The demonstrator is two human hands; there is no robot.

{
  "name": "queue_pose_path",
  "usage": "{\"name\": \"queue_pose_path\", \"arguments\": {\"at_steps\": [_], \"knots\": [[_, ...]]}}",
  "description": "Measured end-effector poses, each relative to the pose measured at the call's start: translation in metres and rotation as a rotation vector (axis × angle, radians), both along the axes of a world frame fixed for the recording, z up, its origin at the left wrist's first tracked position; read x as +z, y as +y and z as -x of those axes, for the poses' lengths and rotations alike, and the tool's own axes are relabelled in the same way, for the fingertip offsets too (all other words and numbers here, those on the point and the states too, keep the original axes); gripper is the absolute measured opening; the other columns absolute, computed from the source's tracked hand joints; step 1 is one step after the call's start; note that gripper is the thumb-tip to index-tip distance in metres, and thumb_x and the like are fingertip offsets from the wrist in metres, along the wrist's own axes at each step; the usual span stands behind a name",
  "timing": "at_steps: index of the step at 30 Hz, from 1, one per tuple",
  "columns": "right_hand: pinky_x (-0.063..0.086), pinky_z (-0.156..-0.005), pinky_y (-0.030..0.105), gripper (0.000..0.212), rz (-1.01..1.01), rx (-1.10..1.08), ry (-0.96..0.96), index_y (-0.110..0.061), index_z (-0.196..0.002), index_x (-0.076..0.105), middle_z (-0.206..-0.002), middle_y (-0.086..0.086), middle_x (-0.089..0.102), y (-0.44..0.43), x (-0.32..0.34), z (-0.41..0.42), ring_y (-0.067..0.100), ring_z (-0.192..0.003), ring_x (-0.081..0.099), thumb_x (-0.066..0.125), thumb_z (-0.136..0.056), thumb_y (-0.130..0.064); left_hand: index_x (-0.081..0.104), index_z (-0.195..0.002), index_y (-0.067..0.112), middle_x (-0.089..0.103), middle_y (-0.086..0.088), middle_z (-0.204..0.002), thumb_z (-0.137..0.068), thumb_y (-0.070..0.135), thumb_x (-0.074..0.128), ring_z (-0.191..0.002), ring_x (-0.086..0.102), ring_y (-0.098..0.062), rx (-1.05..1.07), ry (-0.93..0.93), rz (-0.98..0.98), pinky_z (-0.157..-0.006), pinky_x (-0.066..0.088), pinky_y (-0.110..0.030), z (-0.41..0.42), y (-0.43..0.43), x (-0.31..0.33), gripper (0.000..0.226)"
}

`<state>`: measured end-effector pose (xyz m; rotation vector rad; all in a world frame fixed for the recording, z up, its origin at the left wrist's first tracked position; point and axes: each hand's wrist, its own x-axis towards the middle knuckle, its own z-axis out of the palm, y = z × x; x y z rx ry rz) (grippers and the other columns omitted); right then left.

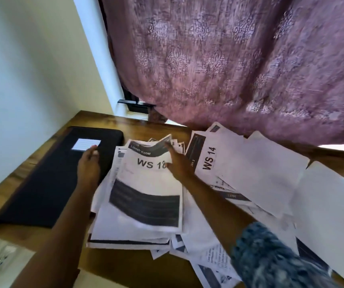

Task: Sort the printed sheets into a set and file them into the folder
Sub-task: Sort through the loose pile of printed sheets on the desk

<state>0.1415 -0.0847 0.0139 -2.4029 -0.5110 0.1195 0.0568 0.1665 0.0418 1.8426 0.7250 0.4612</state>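
A blue patterned sleeve [270,258] fills the 5 o'clock corner, closest to the camera, on the person's right arm. That arm reaches toward 12 o'clock across a wooden table [104,123] strewn with printed sheets.

The right hand [179,163] lies at the centre, fingers stretched out straight and apart. They touch the right edge of the top sheet [146,183], marked "WS 18", near its curled-up far corner. No pinch shows through the blur.

This sheet tops a loose, uneven pile running from the centre down to 6 o'clock. At 2 o'clock lies a sheet marked "WS 14" [208,159], and blank sheets [270,173] fan out toward 3 o'clock.

The left hand [89,165] rests just left of centre, fingers relaxed and holding nothing. It lies across the right edge of a closed black folder [48,183], its fingertips near the folder's white label [86,144]. The folder stretches from 10 o'clock to 8 o'clock, touching the pile.

A mauve patterned curtain [229,59] hangs from 12 to 3 o'clock. A pale wall [21,59] stands at 10 o'clock.

Sorting seems to be the step in hand, and nothing is filed yet. The next move likely calls for picking up the "WS 18" sheet alone, placing it by number against the others, and squaring the set. The folder must then be opened.
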Motion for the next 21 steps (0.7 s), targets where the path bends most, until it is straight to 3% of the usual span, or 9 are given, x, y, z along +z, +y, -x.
{"name": "queue_pose_path", "arguments": {"at_steps": [2, 4, 7, 9, 12, 15, 17, 19, 21], "knots": [[0.050, -0.095, 0.040, 0.073, 0.161, -0.044, -0.106, -0.021, -0.148, 0.027, -0.137, 0.016, 0.050, 0.013, -0.015, 0.008, 0.030, -0.119, 0.054, 0.067, -0.088, -0.023, 0.058, -0.123, 0.041, 0.056, 0.001, -0.134, -0.098, 0.039, 0.050, -0.119, 0.054, -0.018, -0.241, 0.031, 0.037, -0.101, 0.043, -0.041, 0.005, -0.004, 0.012, 0.027], [0.042, -0.101, 0.044, 0.076, 0.208, -0.156, -0.213, -0.021, -0.147, 0.028, -0.146, 0.015, 0.039, 0.011, -0.017, 0.013, 0.032, -0.130, 0.042, 0.068, -0.085, -0.037, 0.057, -0.118, 0.044, 0.056, 0.000, -0.133, -0.094, 0.039, 0.055, -0.111, 0.057, -0.014, -0.573, 0.183, -0.081, -0.090, 0.047, -0.030, 0.011, -0.023, 0.015, 0.024], [0.038, -0.104, 0.051, 0.079, 0.155, -0.287, -0.257, -0.019, -0.146, 0.031, -0.151, 0.015, 0.032, -0.021, -0.009, 0.006, 0.034, -0.136, 0.034, 0.068, -0.082, -0.045, 0.050, -0.136, 0.029, 0.041, -0.002, -0.149, -0.083, 0.070, 0.044, -0.136, 0.039, -0.024, -0.790, 0.340, -0.545, -0.111, 0.032, -0.046, 0.010, -0.051, -0.013, 0.068], [0.030, -0.109, 0.054, 0.080, 0.267, -0.226, -0.170, -0.018, -0.146, 0.030, -0.154, 0.012, 0.027, -0.057, -0.012, -0.008, 0.033, -0.140, 0.027, 0.067, -0.081, -0.048, 0.039, -0.144, 0.031, 0.028, 0.000, -0.156, -0.086, 0.069, 0.040, -0.146, 0.022, -0.022, -0.773, 0.370, -0.719, -0.118, 0.014, -0.049, 0.009, -0.068, -0.032, 0.069], [0.013, -0.114, 0.058, 0.094, 0.535, 0.009, 0.048, -0.017, -0.150, 0.017, -0.158, 0.006, 0.016, -0.100, -0.019, -0.020, 0.027, -0.145, 0.016, 0.059, -0.080, -0.064, 0.030, -0.148, 0.033, 0.018, 0.001, -0.160, -0.092, 0.064, 0.037, -0.148, 0.011, -0.021, -0.742, 0.399, -0.790, -0.119, 0.005, -0.048, 0.013, -0.084, -0.046, 0.065], [0.007, -0.117, 0.054, 0.082, 0.615, 0.106, -0.073, -0.018, -0.146, 0.030, -0.154, 0.002, 0.032, -0.109, -0.024, -0.014, 0.022, -0.142, 0.029, 0.046, -0.084, -0.069, 0.019, -0.151, 0.032, 0.008, 0.001, -0.162, -0.086, 0.075, 0.021, -0.149, 0.004, -0.021, -0.758, 0.439, -0.829, -0.120, 0.004, -0.048, 0.018, -0.085, -0.059, 0.078], [0.005, -0.118, 0.049, 0.063, 0.674, 0.139, -0.186, -0.020, -0.139, 0.045, -0.146, 0.000, 0.044, -0.108, -0.019, -0.009, 0.019, -0.136, 0.039, 0.039, -0.092, -0.061, 0.015, -0.152, 0.033, 0.005, 0.002, -0.162, -0.077, 0.079, 0.006, -0.149, 0.001, -0.020, -0.749, 0.428, -0.862, -0.119, 0.002, -0.047, 0.020, -0.082, -0.067, 0.088], [0.014, -0.116, 0.043, 0.047, 0.701, 0.105, -0.253, -0.021, -0.128, 0.058, -0.135, 0.000, 0.057, -0.108, -0.007, -0.006, 0.018, -0.127, 0.048, 0.039, -0.097, -0.050, 0.014, -0.152, 0.032, 0.004, 0.002, -0.162, -0.077, 0.078, 0.003, -0.149, 0.001, -0.019, -0.736, 0.410, -0.883, -0.118, 0.002, -0.047, 0.020, -0.081, -0.072, 0.089], [0.035, -0.097, 0.034, 0.040, 0.684, 0.004, -0.375, -0.018, -0.114, 0.066, -0.112, 0.000, 0.068, -0.107, 0.014, -0.003, 0.017, -0.107, 0.058, 0.041, -0.098, -0.044, 0.017, -0.152, 0.032, 0.008, 0.001, -0.162, -0.079, 0.078, 0.006, -0.149, 0.004, -0.020, -0.727, 0.402, -0.873, -0.118, 0.004, -0.048, 0.018, -0.081, -0.073, 0.087]]}}
